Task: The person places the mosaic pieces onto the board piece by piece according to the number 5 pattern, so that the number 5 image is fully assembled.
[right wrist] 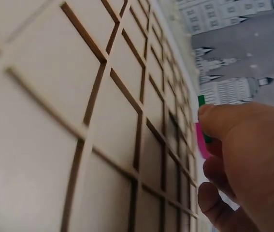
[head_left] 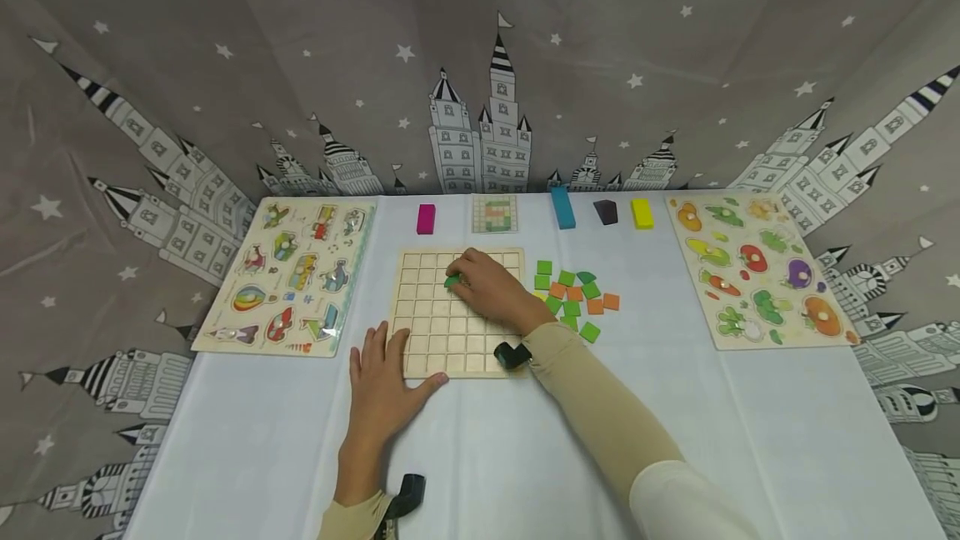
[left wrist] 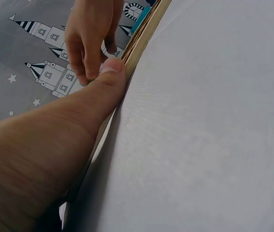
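A square wooden grid board (head_left: 438,348) lies on the white table in front of the person. Over its upper middle, the right hand (head_left: 491,288) pinches a small dark green piece (head_left: 452,282) between thumb and fingers. In the right wrist view that green piece (right wrist: 201,100) shows edge-on above the grid cells, its full shape hidden by the fingers. The left hand (head_left: 384,390) rests at the board's front left corner, fingers spread along the left side and thumb at the front edge. In the left wrist view the thumb (left wrist: 112,67) lies along that edge.
Green tiles (head_left: 590,332) and orange tiles (head_left: 611,302) lie loose right of the board, with a dark green rounded piece (head_left: 587,277). Behind stand a patterned card (head_left: 495,213) and pink (head_left: 426,219), teal (head_left: 562,208) and yellow blocks (head_left: 642,213). Picture puzzles flank left (head_left: 258,261) and right (head_left: 738,307).
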`<state>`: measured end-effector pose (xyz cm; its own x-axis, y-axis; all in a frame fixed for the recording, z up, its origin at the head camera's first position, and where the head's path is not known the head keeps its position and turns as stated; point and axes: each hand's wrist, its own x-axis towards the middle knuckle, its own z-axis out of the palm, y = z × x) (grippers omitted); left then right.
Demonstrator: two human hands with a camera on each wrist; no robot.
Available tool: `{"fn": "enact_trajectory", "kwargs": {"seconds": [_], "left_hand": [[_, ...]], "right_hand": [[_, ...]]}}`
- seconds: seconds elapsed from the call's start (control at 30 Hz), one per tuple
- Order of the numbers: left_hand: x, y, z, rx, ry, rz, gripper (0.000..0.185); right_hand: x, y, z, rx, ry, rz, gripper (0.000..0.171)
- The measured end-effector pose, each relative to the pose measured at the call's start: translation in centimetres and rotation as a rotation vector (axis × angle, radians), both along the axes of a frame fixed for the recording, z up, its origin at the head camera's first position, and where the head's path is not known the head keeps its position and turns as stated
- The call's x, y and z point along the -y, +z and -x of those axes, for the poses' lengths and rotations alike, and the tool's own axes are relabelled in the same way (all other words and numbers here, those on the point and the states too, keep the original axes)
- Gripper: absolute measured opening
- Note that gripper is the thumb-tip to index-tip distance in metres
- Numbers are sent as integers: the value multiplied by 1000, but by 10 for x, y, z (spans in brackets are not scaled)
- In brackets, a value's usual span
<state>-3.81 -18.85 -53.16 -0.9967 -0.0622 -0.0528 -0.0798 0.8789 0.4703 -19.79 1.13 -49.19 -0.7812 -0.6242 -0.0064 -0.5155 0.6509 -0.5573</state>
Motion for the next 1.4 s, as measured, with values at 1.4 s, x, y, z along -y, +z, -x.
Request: {"fn": "enact_trajectory", "kwargs": {"seconds": [1.4], "left_hand": [[-2,3,-2,11,41,-30,98]], "right_hand": [[21,-11,17,-54,-88,-111,28]]}}
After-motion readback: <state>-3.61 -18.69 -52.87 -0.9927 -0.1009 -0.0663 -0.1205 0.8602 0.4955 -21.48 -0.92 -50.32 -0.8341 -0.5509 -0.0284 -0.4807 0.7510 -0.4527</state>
